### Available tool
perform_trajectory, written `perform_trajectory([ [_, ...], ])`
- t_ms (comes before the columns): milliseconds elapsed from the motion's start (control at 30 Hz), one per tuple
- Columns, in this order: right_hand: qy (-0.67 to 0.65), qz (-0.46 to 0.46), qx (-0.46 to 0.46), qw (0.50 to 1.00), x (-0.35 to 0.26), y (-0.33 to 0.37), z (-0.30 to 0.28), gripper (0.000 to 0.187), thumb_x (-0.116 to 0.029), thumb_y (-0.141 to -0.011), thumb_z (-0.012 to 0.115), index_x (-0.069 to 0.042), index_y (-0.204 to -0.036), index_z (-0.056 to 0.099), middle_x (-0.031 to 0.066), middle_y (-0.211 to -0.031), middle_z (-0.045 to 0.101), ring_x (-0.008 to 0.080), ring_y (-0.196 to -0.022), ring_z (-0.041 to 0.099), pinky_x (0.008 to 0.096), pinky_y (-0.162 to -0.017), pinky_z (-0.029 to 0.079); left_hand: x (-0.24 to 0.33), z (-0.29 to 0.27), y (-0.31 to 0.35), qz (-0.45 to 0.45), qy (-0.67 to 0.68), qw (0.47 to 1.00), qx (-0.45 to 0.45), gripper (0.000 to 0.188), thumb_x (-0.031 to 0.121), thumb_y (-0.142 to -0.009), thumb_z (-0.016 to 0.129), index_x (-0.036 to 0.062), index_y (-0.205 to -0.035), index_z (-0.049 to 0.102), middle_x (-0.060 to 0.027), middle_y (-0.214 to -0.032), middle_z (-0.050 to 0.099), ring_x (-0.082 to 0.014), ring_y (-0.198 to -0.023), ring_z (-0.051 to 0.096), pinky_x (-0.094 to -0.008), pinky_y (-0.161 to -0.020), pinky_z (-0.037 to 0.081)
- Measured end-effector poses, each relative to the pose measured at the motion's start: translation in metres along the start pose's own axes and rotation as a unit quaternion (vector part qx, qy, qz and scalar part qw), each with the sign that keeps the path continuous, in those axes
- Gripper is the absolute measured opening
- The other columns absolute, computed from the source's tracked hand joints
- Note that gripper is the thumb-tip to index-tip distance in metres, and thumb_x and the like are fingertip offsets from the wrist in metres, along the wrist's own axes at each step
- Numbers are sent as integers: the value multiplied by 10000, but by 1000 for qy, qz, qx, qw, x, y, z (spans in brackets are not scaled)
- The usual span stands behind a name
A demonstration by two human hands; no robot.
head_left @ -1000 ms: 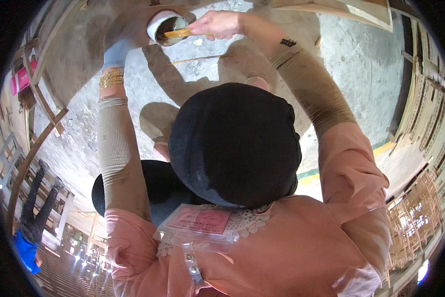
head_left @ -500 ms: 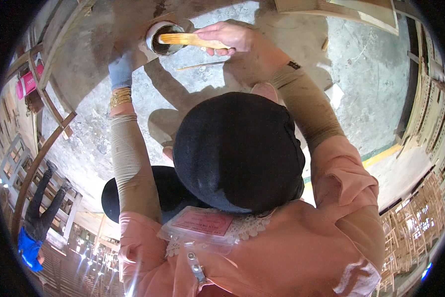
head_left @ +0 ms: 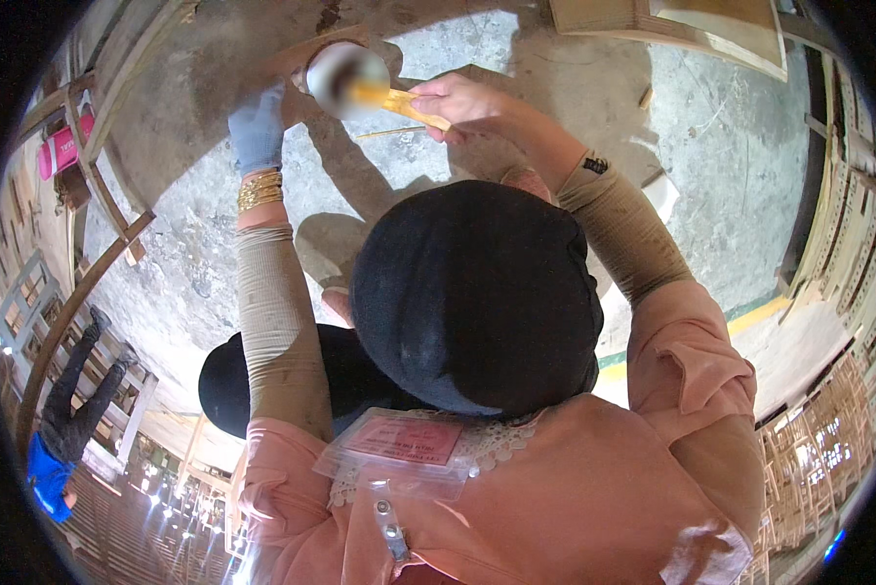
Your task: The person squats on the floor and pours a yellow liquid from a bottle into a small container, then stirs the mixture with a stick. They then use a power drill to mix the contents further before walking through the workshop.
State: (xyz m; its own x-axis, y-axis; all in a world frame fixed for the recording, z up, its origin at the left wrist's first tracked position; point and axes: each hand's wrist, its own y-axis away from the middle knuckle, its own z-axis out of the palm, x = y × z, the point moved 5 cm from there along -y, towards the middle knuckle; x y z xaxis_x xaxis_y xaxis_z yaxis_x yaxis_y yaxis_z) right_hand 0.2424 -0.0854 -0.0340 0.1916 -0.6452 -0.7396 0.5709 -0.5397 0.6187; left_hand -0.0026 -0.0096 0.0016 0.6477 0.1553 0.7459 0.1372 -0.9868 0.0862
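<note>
My right hand is closed around a flat yellow wooden handle. The handle's far end lies over or in the mouth of a round white container, where blur hides what is attached to it. Something dark shows inside the container. My left hand, in a blue-grey glove, is beside the container on its left. Its fingers are smeared and merge with the brown area there, so their grip cannot be made out. A thin stick lies on the floor below the container.
Grey concrete floor spreads around my hands. A wooden frame stands at the far right, with a small wood scrap near it. Wooden rails and a pink object are at left. Another person appears at lower left.
The container, the handle and both hands appear shifted slightly right and down in the picture. The handle now slants down to the right, and the container's inside is blurred.
</note>
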Motion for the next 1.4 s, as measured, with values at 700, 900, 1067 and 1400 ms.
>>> perform_trajectory([
  [700, -354, -110, -1, 929, -16, 50, -3, 311, -265, -909, 415, -29, -1111, 435, 22, -601, 494, 22, -343, 334, 146, -290, 244, -110, 9, 27, -304, 360, 882, 17, 172, 155, -760, 661, 108, -747, 497, 1, -623, 515, -96, -506, 488, -237, -426, 380],
  [900, -361, -112, 47, 924, -38, 101, -19, 359, -269, -910, 411, -35, -1182, 411, 50, -599, 530, 41, -310, 328, 155, -275, 248, -121, 8, 21, -279, 371, 885, 17, 121, 154, -797, 617, 116, -724, 528, 38, -596, 494, -73, -491, 454, -227, -443, 360],
  [1067, -369, -172, 112, 907, -59, 152, -50, 353, -250, -912, 403, -38, -1194, 412, 79, -593, 531, 66, -311, 345, 164, -278, 260, -136, 9, 11, -276, 433, 858, 25, 119, 86, -790, 595, 110, -681, 552, 33, -587, 499, -80, -524, 479, -230, -476, 395],
  [1400, -55, -206, 459, 862, -116, 276, -161, 321, -237, -904, 378, 3, -1073, 506, 75, -610, 567, 86, -381, 457, 178, -319, 301, -6, -79, -50, 91, -31, 962, 255, 323, 184, -782, 596, -38, -1013, 558, -156, -979, 592, -234, -885, 572, -309, -792, 434],
])
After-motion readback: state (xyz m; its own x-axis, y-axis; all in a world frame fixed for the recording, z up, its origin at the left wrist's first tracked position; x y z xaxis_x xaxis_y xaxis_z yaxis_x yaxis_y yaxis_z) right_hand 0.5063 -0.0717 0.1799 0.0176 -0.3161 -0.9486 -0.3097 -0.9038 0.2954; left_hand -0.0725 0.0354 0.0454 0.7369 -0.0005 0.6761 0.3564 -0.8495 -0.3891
